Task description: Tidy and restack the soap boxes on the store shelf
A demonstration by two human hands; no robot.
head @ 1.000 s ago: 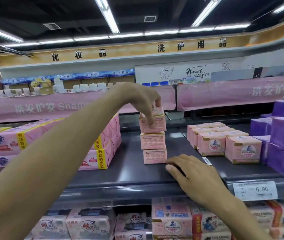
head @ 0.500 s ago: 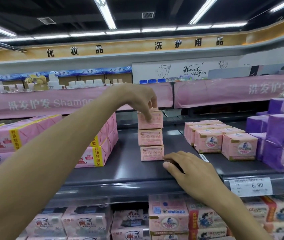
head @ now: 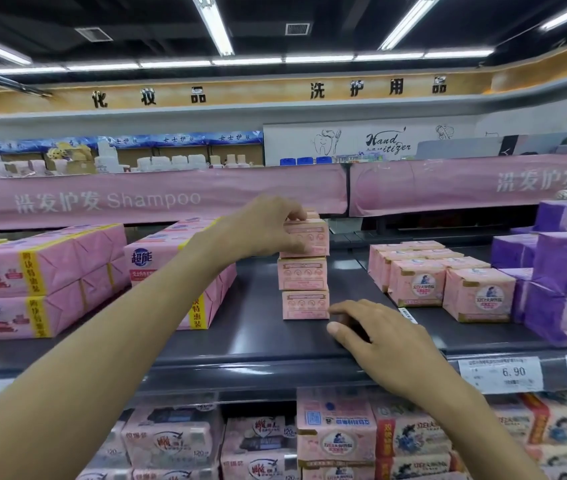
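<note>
Left hand [head: 268, 226] lower, top box [head: 311, 239] half-hidden

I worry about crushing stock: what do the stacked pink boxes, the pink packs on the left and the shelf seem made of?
Stacked boxes: likely matte printed cardboard, crisp straight edges.
Pink packs: seemingly folded paper or film wrap, creased, slight sheen.
Shelf: probably painted metal, dark grey, smooth, faintly reflective.
</note>
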